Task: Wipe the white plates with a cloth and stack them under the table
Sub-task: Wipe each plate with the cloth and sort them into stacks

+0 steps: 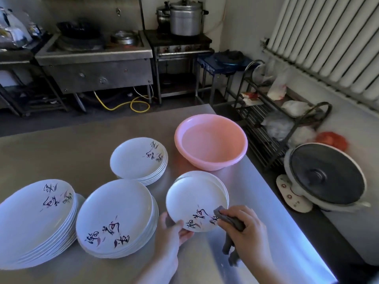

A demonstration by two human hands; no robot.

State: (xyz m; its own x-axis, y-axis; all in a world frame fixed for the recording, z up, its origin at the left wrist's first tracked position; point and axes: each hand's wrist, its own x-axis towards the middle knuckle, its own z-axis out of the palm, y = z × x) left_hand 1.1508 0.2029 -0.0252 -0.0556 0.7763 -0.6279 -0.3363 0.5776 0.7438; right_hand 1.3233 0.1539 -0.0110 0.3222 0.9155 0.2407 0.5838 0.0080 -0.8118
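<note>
My left hand [171,232] grips the near rim of a white plate [194,198] with dark brush writing, tilted up over a small pile of plates [223,186]. My right hand [244,224] presses a grey cloth [229,219] onto the plate's near right edge; the cloth's end hangs below the hand. Three more stacks of the same white plates stand on the steel table [82,144]: one far middle [139,158], one near middle [115,217], and a tall one at the left edge [34,220].
A pink basin [211,141] holding water sits at the table's far right. To the right, on the floor, stand a fan [326,177] and a black wire rack [272,119] with bags. Stoves and pots line the back wall.
</note>
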